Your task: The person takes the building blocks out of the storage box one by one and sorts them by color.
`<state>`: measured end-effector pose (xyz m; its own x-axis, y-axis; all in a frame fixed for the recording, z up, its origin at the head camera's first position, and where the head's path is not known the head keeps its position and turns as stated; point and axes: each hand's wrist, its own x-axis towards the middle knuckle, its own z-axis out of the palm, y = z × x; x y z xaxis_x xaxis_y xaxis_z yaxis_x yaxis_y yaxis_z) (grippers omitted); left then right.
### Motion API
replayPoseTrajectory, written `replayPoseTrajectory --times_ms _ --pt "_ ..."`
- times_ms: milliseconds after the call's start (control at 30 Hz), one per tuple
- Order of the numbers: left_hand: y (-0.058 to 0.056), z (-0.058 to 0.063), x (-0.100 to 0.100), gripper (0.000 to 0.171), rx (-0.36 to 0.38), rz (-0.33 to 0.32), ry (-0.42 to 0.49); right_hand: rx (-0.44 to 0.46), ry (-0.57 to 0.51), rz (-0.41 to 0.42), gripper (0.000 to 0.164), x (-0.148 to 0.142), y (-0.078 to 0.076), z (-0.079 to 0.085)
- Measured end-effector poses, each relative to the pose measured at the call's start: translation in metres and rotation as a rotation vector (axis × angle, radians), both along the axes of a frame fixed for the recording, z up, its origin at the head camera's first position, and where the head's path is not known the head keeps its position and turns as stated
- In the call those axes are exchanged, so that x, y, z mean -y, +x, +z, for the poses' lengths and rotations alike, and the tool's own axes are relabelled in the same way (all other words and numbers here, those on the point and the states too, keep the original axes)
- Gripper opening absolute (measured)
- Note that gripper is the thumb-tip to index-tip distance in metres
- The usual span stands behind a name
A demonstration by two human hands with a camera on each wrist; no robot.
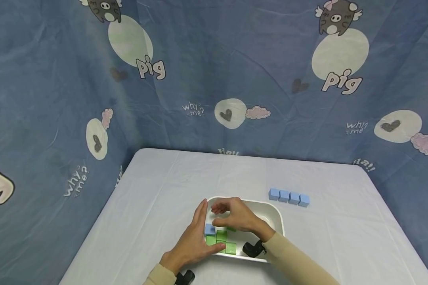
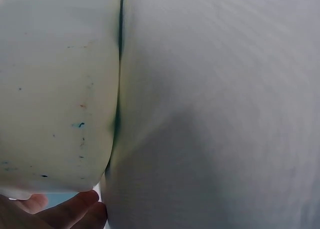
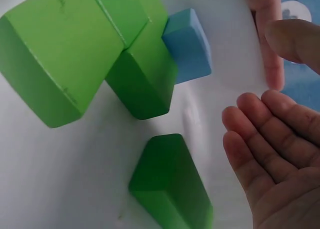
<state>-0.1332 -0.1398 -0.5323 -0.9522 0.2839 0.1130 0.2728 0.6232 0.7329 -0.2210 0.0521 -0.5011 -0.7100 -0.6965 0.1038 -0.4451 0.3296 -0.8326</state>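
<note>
Right wrist view shows the right hand (image 3: 285,161) grasping nothing, fingers loosely bent, thumb apart; a lone green block (image 3: 172,184) lies near their tips in the white tray (image 1: 269,213). The left hand (image 1: 195,242) rests straight fingers along the tray's side, a blue block (image 1: 209,229) just inside them and clustered green blocks (image 1: 221,235) by its thumb. Beyond the right fingers, outside the tray, sits a row of blue blocks (image 1: 293,198). Arranging blocks seems the step in hand; the next move likely calls for pinching one with the tray steadied.
</note>
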Motion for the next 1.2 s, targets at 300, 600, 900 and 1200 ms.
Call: replayPoseTrajectory --times_ms 300,600,900,1200 --pt "-0.002 -0.001 0.0 0.131 -0.044 -0.005 0.008 0.102 -0.037 0.068 0.041 0.002 -0.002 -0.007" --pt "-0.002 -0.004 0.0 0.128 -0.079 -0.023 0.015 0.115 0.044 0.166 0.039 0.004 -0.001 -0.013" --pt "-0.001 -0.003 0.001 0.127 -0.062 -0.023 0.019 0.078 0.07 0.213 0.041 0.007 0.001 -0.014" --pt "-0.001 -0.002 0.0 0.128 -0.058 -0.019 0.018 -0.014 0.141 0.2 0.036 0.01 0.002 -0.013"
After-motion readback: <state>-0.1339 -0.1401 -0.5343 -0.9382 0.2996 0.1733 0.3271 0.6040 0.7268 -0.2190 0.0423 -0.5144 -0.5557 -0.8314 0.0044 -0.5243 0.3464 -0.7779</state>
